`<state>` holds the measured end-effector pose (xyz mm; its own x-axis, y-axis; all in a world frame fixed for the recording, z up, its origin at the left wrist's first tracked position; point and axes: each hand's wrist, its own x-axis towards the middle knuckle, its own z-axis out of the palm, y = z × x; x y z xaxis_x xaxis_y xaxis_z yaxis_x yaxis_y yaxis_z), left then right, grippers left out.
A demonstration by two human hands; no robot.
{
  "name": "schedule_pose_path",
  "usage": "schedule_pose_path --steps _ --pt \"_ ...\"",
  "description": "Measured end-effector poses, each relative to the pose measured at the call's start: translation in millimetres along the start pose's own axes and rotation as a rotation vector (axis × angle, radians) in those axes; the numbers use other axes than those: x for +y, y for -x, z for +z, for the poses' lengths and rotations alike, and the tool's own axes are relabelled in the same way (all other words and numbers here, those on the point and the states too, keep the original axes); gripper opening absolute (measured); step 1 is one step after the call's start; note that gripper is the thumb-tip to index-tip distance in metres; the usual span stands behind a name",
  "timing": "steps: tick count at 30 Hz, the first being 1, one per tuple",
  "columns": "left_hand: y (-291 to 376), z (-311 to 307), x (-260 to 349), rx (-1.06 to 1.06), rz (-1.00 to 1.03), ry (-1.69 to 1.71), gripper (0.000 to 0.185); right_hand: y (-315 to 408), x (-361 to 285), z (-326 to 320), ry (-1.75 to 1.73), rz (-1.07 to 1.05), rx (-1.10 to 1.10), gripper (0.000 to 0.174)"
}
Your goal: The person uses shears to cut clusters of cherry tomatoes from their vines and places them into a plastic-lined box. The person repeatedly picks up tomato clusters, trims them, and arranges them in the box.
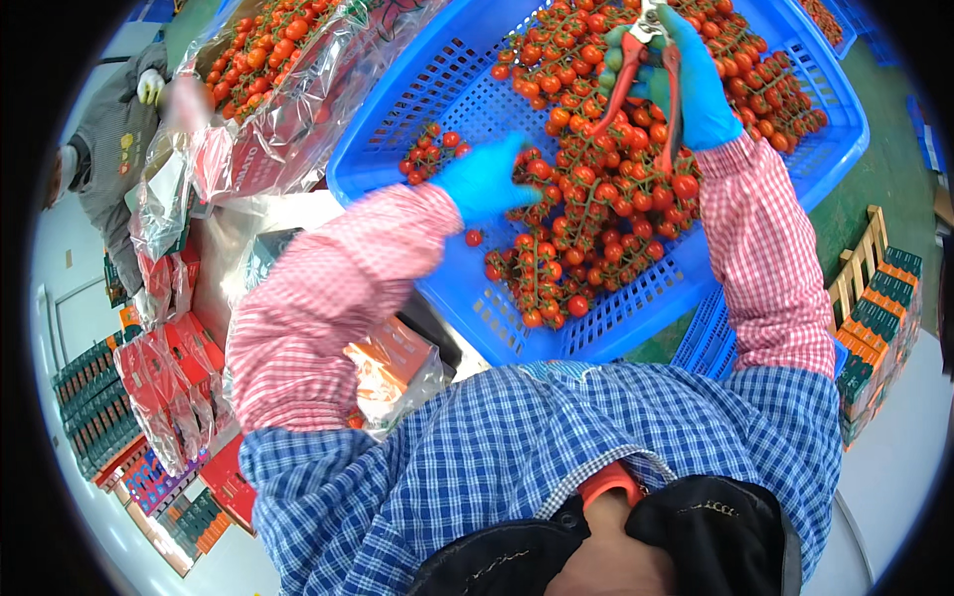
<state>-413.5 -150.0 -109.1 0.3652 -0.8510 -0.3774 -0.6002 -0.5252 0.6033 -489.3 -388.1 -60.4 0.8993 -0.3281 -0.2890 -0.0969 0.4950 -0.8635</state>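
Note:
A blue plastic crate (402,104) lies before me, holding many red cherry tomatoes on the vine (581,201). My right hand (697,89), in a blue glove with green showing at the fingers, grips red-handled pruning shears (627,78) above the far part of the heap. The shears' short metal blades point away from me. Blurred, my left hand (484,182) hovers at the heap's left edge, thumb and fingers apart, with nothing visible in it. Whether its fingertips touch the tomatoes I cannot tell. Just beyond it sits a small tomato cluster (432,153); one loose tomato (474,238) is nearer me.
At the upper left, a plastic-lined carton (250,160) holds more tomatoes. Beside it stands another person (115,134) in a grey top. Plastic-wrapped red cartons (175,365) are at the left. Stacked green-and-orange boxes (879,320) and a wooden pallet (857,257) stand right.

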Motion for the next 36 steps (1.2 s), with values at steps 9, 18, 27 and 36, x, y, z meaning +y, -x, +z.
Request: schedule_pose_path --steps 9,18,27,36 --pt "-5 48 -35 0.152 -0.391 1.128 0.061 -20 4 -23 -0.118 0.013 -0.015 0.054" --pt "70 -8 6 -0.289 0.299 1.977 0.07 -15 12 -15 -0.123 -0.09 -0.11 0.059" --pt "177 -19 -25 -0.017 0.284 1.95 0.075 -18 30 -9 -0.167 0.023 -0.105 0.05" --pt "424 -27 -91 1.117 -0.211 1.753 0.046 -8 42 0 0.006 -0.032 -0.099 0.044"
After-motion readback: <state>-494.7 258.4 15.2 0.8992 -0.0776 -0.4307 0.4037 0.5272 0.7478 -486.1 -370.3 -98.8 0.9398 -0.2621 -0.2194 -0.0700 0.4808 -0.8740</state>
